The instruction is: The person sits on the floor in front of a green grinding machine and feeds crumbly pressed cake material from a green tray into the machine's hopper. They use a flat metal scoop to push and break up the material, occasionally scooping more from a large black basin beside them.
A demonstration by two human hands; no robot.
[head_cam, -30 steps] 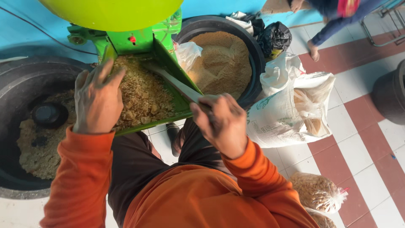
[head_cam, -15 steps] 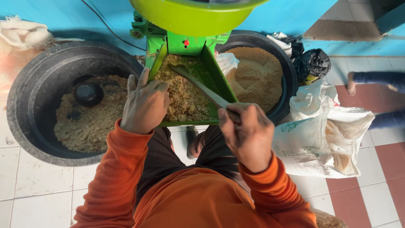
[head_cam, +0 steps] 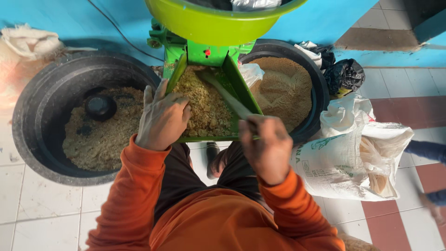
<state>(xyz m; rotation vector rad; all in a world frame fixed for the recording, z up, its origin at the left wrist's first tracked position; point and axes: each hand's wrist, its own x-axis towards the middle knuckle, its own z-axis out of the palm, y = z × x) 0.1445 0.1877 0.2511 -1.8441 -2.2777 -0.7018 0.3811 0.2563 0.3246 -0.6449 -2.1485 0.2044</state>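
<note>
Bright blue wall [head_cam: 69, 21] across twelve o'clock, crossed by a thin dark cable [head_cam: 121, 35] slanting down from eleven. White tiled floor [head_cam: 42, 209] at seven and eight o'clock, pale grout lines showing. Red and white tile bands [head_cam: 409, 109] at three to five o'clock. Grey-brown step or threshold strip [head_cam: 376, 39] at one o'clock, dark doorway edge beyond it at two. Even, soft daylight, only faint shadows. Crumpled pale sack [head_cam: 28, 44] slumped against the wall at ten o'clock.
</note>
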